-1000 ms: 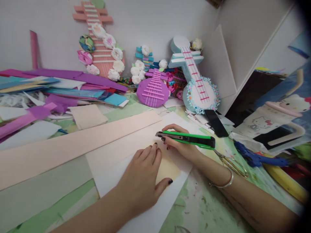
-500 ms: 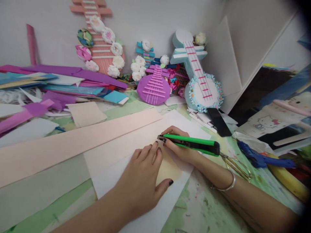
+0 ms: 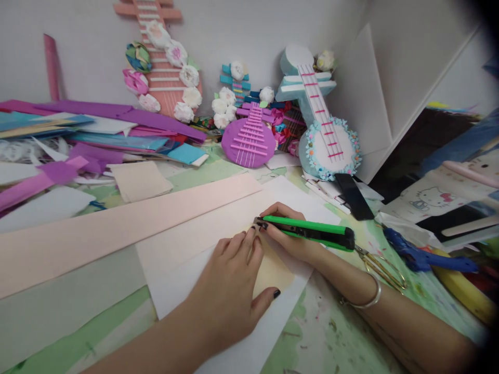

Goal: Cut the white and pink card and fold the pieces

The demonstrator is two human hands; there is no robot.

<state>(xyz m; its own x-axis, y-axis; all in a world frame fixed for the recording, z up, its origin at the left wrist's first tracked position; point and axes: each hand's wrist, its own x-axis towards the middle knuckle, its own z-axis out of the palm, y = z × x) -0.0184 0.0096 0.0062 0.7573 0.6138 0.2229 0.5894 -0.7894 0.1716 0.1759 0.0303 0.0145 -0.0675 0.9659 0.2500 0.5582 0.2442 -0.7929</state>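
Observation:
My right hand (image 3: 286, 231) is closed around a green utility knife (image 3: 307, 231), its tip pointing left, close to the fingertips of my left hand. Spread flat, my left hand (image 3: 232, 283) presses on a pale cream piece (image 3: 268, 272) that lies over a white sheet (image 3: 171, 288). Both hands cover parts of the cream piece, so its full outline is hidden. Whether the blade is out of the knife I cannot make out. Behind the hands, a long pale pink strip (image 3: 128, 221) runs from the left edge across the paper.
Gold-handled scissors (image 3: 384, 270) and a blue glue gun (image 3: 421, 252) lie to the right. Near a black phone (image 3: 354, 197), a light-blue paper instrument (image 3: 331, 145) leans beside a purple one (image 3: 249, 143). Coloured sheets (image 3: 128, 117) pile up at the back left.
The whole view has shifted slightly. My hands and the knife hold nearly the same place on the paper.

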